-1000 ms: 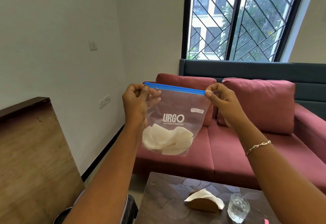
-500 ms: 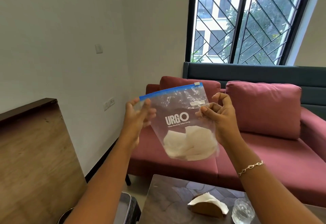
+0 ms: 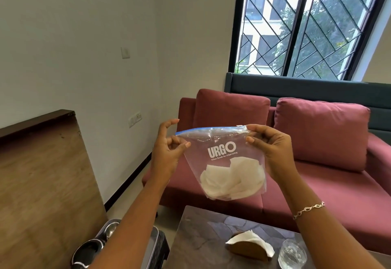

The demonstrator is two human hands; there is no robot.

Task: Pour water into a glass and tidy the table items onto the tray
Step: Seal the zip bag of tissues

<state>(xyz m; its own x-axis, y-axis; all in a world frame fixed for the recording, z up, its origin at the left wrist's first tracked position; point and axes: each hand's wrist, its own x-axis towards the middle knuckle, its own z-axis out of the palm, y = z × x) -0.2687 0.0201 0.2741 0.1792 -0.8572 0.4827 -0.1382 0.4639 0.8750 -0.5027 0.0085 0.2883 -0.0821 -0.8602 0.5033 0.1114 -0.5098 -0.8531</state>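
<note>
I hold a clear zip bag (image 3: 222, 152) with a blue seal strip and the print URGO in the air above the table's far edge. White folded pads lie in its bottom. My left hand (image 3: 169, 152) pinches the bag's left edge just under the strip, index finger raised. My right hand (image 3: 273, 148) grips the top right corner. On the dark stone-pattern table (image 3: 201, 237) below stand a glass (image 3: 292, 256) with water and a wooden napkin holder (image 3: 249, 247) with white napkins. A steel tray (image 3: 152, 247) sits on a low stool at lower left, partly hidden by my left forearm.
Steel bowls (image 3: 110, 228) rest on the tray's left side. A wooden board (image 3: 42, 184) leans against the left wall. A red sofa (image 3: 317, 184) with cushions stands behind the table, under a barred window.
The bag, first stretched flat by its strip, tilted and now hangs level and lower. My right hand went from the bag's side back to its top right corner; my left re-pinched the left edge.
</note>
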